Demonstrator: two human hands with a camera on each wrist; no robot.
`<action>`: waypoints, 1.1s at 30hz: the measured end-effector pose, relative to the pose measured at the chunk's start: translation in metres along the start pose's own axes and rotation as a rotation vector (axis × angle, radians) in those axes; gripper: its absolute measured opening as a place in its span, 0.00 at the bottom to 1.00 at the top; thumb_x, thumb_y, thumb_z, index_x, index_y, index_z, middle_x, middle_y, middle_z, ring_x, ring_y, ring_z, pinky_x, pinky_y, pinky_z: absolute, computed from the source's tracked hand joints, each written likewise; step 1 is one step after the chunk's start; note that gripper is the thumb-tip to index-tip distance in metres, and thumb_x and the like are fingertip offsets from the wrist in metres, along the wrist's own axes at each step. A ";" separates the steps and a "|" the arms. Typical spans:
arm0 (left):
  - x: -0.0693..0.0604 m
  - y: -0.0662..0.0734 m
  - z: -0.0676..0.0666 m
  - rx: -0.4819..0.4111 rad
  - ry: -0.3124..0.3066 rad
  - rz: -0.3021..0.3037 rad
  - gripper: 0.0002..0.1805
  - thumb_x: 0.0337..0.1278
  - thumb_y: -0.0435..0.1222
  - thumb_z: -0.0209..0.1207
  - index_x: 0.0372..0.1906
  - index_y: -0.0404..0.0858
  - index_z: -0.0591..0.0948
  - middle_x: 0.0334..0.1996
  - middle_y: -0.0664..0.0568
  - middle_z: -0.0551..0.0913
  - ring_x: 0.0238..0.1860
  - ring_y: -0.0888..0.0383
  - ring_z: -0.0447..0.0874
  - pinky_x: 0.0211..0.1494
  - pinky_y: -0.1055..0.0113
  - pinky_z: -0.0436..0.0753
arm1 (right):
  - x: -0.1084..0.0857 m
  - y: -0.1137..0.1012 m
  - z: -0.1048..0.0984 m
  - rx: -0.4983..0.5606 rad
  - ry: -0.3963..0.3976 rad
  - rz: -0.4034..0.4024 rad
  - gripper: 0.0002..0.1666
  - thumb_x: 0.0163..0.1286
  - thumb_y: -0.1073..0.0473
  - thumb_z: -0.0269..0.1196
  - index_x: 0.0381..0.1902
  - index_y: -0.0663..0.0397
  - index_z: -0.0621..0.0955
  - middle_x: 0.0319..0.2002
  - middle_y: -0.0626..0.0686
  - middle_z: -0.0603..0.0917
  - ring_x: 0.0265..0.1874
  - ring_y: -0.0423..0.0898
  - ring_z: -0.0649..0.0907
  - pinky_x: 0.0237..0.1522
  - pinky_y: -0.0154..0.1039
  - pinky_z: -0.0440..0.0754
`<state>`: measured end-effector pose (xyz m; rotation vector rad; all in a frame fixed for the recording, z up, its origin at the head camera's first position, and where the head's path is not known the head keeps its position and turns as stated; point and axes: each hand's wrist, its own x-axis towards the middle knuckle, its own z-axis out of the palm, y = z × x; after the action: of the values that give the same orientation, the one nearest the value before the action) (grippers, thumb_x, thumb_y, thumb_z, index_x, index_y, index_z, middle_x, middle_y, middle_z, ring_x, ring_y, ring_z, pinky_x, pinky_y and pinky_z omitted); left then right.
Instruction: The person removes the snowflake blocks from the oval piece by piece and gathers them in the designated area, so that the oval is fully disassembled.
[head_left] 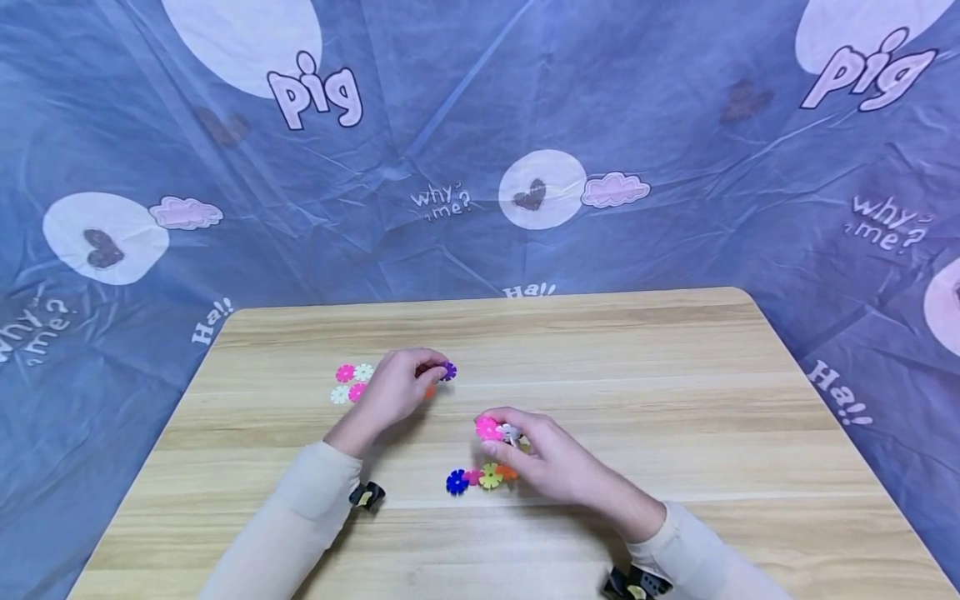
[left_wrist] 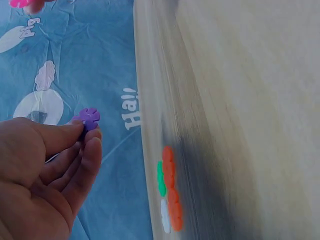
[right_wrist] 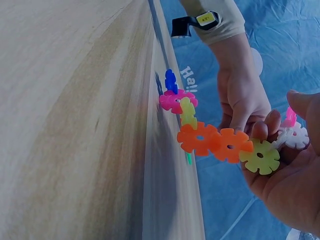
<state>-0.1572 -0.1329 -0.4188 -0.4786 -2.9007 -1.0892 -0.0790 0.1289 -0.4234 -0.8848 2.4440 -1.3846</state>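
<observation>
My left hand [head_left: 393, 390] pinches a purple flower-shaped notched disc [head_left: 449, 371] between thumb and fingers, raised off the tabletop in the left wrist view. My right hand [head_left: 558, 458] holds one end of a chain of interlocked discs. Near its fingertips are a pink disc [head_left: 489, 428] and a white disc [right_wrist: 295, 135]. From there the chain runs through a yellow-green disc [right_wrist: 260, 156] and two orange discs, then another yellow disc [head_left: 491, 476] and a pink one, to a dark blue disc [head_left: 457, 482] at the far end. My right palm partly hides the chain.
Left of my left hand lie loose pink discs [head_left: 345, 373] and white discs [head_left: 340, 394] on the wooden table [head_left: 637, 358]. Beside that hand are orange discs [left_wrist: 169, 167] and a green disc [left_wrist: 161, 179]. A printed blue cloth [head_left: 450, 100] hangs behind the table.
</observation>
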 end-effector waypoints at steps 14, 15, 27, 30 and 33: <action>0.016 -0.009 0.003 0.082 -0.053 -0.078 0.05 0.70 0.35 0.70 0.44 0.40 0.92 0.40 0.51 0.93 0.41 0.56 0.89 0.53 0.55 0.88 | 0.001 -0.004 0.000 0.023 -0.002 0.014 0.25 0.82 0.49 0.63 0.67 0.60 0.82 0.61 0.53 0.89 0.64 0.52 0.87 0.70 0.54 0.83; 0.018 -0.009 0.004 0.088 -0.060 -0.081 0.04 0.70 0.35 0.70 0.44 0.40 0.92 0.39 0.51 0.93 0.41 0.55 0.89 0.54 0.54 0.88 | 0.002 -0.005 0.000 0.025 -0.003 0.015 0.25 0.82 0.49 0.63 0.67 0.60 0.82 0.61 0.53 0.89 0.64 0.52 0.87 0.70 0.54 0.83; 0.035 -0.011 0.012 0.163 -0.141 -0.112 0.05 0.71 0.35 0.68 0.44 0.38 0.91 0.39 0.49 0.93 0.42 0.52 0.89 0.59 0.51 0.88 | 0.002 -0.004 0.000 0.029 -0.014 0.026 0.25 0.82 0.50 0.63 0.67 0.60 0.82 0.61 0.54 0.89 0.63 0.52 0.87 0.69 0.54 0.83; 0.039 -0.012 0.013 0.185 -0.149 -0.112 0.05 0.69 0.34 0.69 0.44 0.37 0.91 0.40 0.48 0.93 0.44 0.50 0.90 0.60 0.50 0.87 | 0.002 -0.005 0.000 0.038 -0.018 0.031 0.25 0.82 0.52 0.64 0.68 0.60 0.82 0.61 0.54 0.89 0.64 0.52 0.87 0.70 0.54 0.83; 0.041 -0.013 0.013 0.207 -0.150 -0.109 0.06 0.69 0.33 0.69 0.46 0.36 0.91 0.42 0.46 0.93 0.46 0.48 0.90 0.61 0.50 0.87 | 0.002 -0.006 0.000 0.040 -0.018 0.033 0.24 0.81 0.52 0.64 0.68 0.60 0.82 0.61 0.53 0.89 0.64 0.52 0.87 0.70 0.54 0.83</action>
<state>-0.1986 -0.1223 -0.4331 -0.4153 -3.1585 -0.7806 -0.0780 0.1257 -0.4180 -0.8406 2.3975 -1.4035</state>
